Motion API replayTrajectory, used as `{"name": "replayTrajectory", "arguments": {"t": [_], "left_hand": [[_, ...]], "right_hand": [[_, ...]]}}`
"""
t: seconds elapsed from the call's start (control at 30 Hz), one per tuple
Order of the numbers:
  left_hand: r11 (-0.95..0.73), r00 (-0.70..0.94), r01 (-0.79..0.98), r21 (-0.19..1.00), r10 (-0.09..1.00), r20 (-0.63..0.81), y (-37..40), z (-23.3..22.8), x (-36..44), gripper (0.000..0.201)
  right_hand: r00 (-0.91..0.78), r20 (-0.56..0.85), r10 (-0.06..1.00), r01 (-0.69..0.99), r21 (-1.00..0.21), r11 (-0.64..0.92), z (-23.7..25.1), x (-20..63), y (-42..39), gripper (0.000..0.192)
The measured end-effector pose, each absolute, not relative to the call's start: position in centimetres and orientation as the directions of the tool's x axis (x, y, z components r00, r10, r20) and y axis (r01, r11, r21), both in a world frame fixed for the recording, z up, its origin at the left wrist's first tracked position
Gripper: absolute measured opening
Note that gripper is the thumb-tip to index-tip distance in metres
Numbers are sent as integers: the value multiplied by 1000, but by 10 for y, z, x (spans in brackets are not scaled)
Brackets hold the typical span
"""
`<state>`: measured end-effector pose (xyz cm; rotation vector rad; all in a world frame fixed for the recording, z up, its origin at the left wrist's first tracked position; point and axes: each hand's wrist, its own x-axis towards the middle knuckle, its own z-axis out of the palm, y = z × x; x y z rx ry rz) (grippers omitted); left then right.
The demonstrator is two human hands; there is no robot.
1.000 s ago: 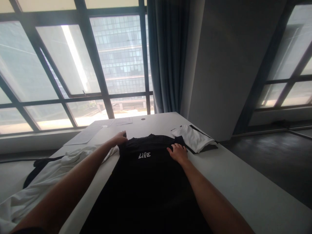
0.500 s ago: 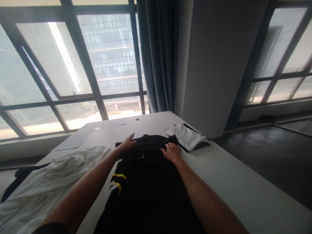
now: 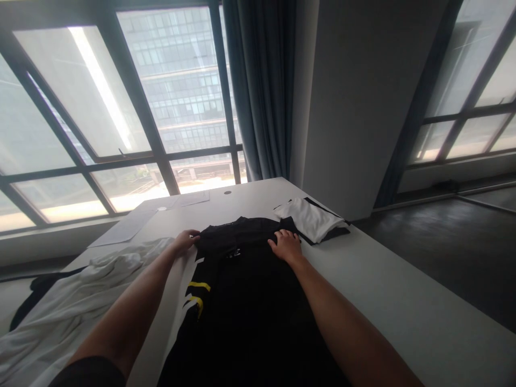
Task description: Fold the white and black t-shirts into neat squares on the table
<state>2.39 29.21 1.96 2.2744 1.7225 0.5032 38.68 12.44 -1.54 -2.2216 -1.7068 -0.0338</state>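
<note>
A black shirt (image 3: 250, 301) with yellow and white stripes on its left side and a small pale print lies stretched out in front of me on the white table. My left hand (image 3: 185, 242) is at the shirt's far left corner, thumb and fingers closed on the edge of the cloth. On the far right part of the shirt rests my right hand (image 3: 287, 245), palm down with its fingers spread. The shirt's near end runs out of the bottom of the view.
Folded white and black clothing (image 3: 312, 219) lies beyond my right hand by the table's right edge. A crumpled white cloth (image 3: 92, 301) covers the left side, with dark fabric beside it. Papers (image 3: 124, 228) lie at the back left, below the window.
My left hand has moved left, off the top of the shirt to its far left corner, and closed on the edge there. My right hand stays almost in place.
</note>
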Motion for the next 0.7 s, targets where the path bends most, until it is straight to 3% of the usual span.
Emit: {"name": "replayTrajectory", "arguments": {"t": [0.27, 0.47, 0.6, 0.7], "left_hand": [[-387, 276, 853, 351, 904, 325, 314, 34, 50, 30], [-415, 397, 892, 178, 909, 129, 312, 24, 64, 36], [-430, 406, 887, 166, 900, 161, 295, 26, 73, 42], [-508, 479, 847, 154, 857, 193, 271, 35, 92, 35]], "right_hand": [[289, 230, 929, 942, -241, -234, -12, 385, 120, 48], [285, 247, 926, 942, -250, -223, -12, 385, 120, 47], [284, 255, 924, 942, -254, -219, -14, 386, 123, 48], [288, 254, 923, 941, -256, -223, -16, 386, 124, 47]]}}
